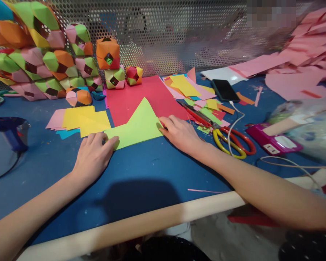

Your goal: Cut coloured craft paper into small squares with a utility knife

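A light green sheet of paper (141, 127), folded so that a pointed peak rises at its far side, lies between my hands on the blue table (152, 163). My left hand (93, 154) pinches its left corner between thumb and fingers. At the right end, my right hand (179, 134) grips the other corner with thumb and fingertips. Beneath and behind the green paper is a large red sheet (149, 98). Yellow paper pieces (83, 117), with pink and blue ones under them, sit just beyond my left hand.
Folded paper balls (58, 65) are stacked at the back left. A blue glue gun (9, 130) lies at far left. On the right are scissors (233, 143), a phone (225, 90) with a white cable, a purple power strip (274, 139) and heaped pink paper (312, 50).
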